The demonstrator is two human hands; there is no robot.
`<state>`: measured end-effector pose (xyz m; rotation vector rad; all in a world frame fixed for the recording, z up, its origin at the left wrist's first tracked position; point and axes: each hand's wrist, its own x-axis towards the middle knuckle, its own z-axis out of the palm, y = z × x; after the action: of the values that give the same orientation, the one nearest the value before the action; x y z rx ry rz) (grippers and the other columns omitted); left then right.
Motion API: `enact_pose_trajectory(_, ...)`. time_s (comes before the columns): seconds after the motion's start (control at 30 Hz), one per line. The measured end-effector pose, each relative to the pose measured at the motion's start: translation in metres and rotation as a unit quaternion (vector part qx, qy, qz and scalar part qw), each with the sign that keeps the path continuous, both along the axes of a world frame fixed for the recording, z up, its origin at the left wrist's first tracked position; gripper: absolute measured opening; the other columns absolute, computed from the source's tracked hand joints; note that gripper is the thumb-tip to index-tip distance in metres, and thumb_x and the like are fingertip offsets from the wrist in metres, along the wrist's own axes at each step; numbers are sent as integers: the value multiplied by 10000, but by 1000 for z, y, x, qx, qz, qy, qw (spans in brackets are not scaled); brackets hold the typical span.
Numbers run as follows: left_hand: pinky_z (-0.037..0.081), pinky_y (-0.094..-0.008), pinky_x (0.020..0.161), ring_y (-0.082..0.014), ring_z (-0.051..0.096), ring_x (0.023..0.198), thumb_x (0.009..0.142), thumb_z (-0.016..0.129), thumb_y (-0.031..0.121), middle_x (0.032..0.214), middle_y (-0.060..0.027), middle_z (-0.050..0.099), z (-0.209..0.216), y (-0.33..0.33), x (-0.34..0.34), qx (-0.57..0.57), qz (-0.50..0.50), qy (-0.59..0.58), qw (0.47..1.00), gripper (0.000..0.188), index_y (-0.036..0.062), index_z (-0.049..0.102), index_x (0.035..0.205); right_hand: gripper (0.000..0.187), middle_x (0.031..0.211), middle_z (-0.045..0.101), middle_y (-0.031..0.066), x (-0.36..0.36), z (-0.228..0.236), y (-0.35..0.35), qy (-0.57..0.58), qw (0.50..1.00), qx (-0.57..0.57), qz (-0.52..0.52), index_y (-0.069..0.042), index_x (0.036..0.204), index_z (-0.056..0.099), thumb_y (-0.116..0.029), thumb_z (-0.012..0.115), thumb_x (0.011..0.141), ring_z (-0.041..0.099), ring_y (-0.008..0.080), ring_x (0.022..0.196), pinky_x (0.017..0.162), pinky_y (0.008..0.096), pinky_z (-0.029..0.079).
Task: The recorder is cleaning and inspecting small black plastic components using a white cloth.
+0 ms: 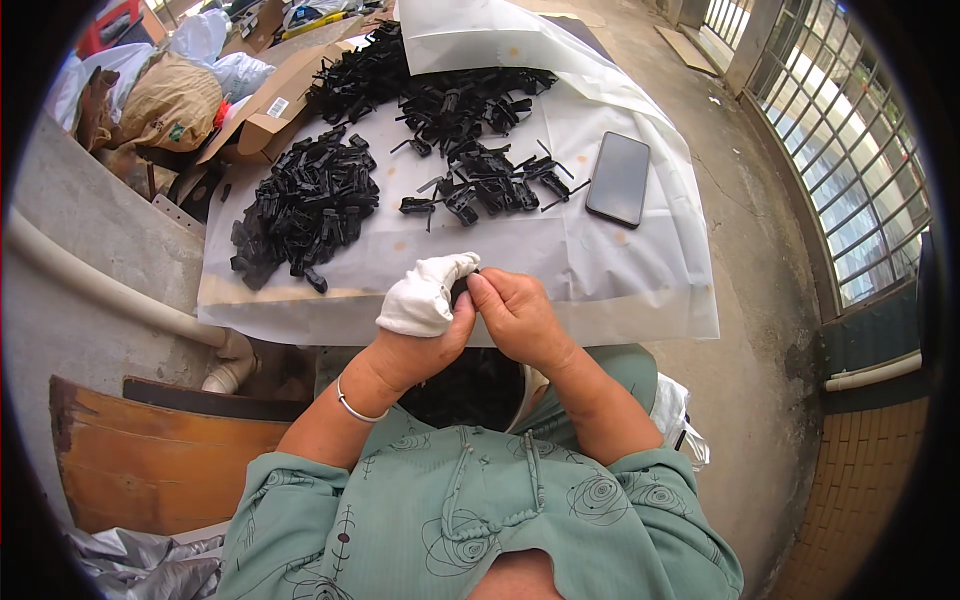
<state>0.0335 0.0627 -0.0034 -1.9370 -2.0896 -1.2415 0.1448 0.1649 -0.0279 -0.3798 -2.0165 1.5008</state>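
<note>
Left hand (425, 305), white-wrapped, and right hand (515, 315) pinched together on small black part (462, 290) | black clip pile (305, 215) at 11 o'clock | phone (618, 178) at 1 o'clock.

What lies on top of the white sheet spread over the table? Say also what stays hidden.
On the white sheet lie heaps of small black plastic parts and a dark phone, face up. The tabletop beneath is covered, and parts deep inside the heaps cannot be seen.
</note>
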Motion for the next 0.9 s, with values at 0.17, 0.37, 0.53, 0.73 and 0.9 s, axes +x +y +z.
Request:
enact_pose_trajectory(0.17,469,-264,737,-130,541,820,814,608,27,967,-74,566,5,1,-4,30,-56,-320,945,310,-4,490,1099,202,623,494,35,3,7,6,53,998,23,2,1,813,575,-157,508,918,429,107,572,527,273,387)
enact_pose_trajectory(0.37,426,-192,591,-54,477,716,885,535,64,923,-26,543,19,-5,-10,-17,-90,-539,838,327,25,413,1186,114,672,564,72,10,2,14,-19,992,121,43,-3,881,622,-104,622,828,503,136,578,545,262,417)
enact_pose_trajectory(0.53,381,-174,522,-36,432,585,891,406,36,920,-39,555,17,-6,-6,-76,-46,-404,910,306,15,433,1195,96,680,580,106,9,9,12,79,992,93,-4,0,804,607,-87,645,790,539,232,579,539,313,426)
enact_pose_trajectory(0.73,434,-266,758,-138,496,807,826,435,41,879,-80,534,17,-4,1,-123,-64,-339,931,249,-20,501,1058,141,651,518,64,7,11,11,42,997,59,14,-3,795,565,-121,592,867,444,134,548,515,246,383)
enact_pose_trajectory(0.9,446,-281,738,-129,509,820,823,429,34,877,-75,538,10,-1,-4,-83,-62,-341,934,221,-17,497,1027,214,644,504,76,5,1,12,56,994,64,68,-8,774,535,-162,500,918,439,156,548,522,281,390)
